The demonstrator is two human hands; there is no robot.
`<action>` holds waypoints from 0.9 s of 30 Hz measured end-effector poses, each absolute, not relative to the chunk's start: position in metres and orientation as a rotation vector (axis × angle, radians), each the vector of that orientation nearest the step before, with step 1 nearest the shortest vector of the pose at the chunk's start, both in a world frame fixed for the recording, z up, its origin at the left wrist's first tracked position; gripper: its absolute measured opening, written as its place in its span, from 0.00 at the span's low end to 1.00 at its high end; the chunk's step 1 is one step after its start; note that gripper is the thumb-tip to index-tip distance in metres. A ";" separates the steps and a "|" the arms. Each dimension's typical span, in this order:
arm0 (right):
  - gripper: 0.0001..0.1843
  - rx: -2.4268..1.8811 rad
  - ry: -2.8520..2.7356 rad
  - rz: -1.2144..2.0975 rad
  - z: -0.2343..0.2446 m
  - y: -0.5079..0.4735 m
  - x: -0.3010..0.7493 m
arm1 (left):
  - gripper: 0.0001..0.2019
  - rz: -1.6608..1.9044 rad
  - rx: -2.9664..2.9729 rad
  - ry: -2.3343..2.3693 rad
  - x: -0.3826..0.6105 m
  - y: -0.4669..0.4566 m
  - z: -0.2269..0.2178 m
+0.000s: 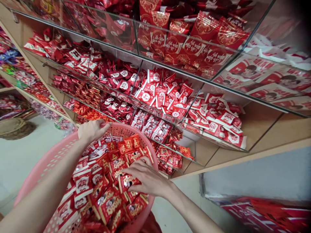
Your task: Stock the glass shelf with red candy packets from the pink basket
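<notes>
A pink plastic basket (52, 158) with a perforated wall is heaped with small wrapped packets. My left hand (93, 131) is closed over its far rim. Inside, my right hand (147, 178) rests on red and gold packets (110, 205), fingers spread and thumb apart; its fingertips touch the top layer. Whether any packet is gripped beneath the palm cannot be seen. Red and white packets (84, 184) fill the basket's left side, and small orange-red packets (130, 144) lie toward its far edge.
Tiered shelves (274, 139) with clear dividers rise in front, holding red and white packets (160, 94) and larger red bags (182, 42). A woven basket (16, 127) stands at left on the pale floor (39, 139). Red packaging (272, 212) lies at lower right.
</notes>
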State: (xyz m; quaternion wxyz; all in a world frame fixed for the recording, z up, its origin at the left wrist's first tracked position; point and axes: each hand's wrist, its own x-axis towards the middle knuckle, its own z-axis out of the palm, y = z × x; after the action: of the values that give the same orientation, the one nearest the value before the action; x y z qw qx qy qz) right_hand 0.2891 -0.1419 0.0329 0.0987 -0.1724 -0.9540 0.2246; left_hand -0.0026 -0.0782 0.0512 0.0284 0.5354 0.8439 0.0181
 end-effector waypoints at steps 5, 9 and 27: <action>0.25 -0.465 -2.799 0.663 0.027 -0.141 0.278 | 0.36 0.055 1.671 2.593 -0.003 -0.077 0.051; 0.24 -0.440 -2.773 0.760 0.025 -0.142 0.276 | 0.38 0.006 1.663 2.592 -0.003 -0.074 0.050; 0.16 -1.810 -1.666 0.515 -0.185 -0.069 0.457 | 0.39 -0.062 1.621 2.637 -0.011 -0.071 0.046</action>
State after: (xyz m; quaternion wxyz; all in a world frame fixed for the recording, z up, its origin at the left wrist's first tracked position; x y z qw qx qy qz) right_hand 0.4571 -0.0686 -0.1848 0.3091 -0.6850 -0.6303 0.1947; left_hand -0.0111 -0.0711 0.0458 0.0227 0.5234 0.8516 -0.0199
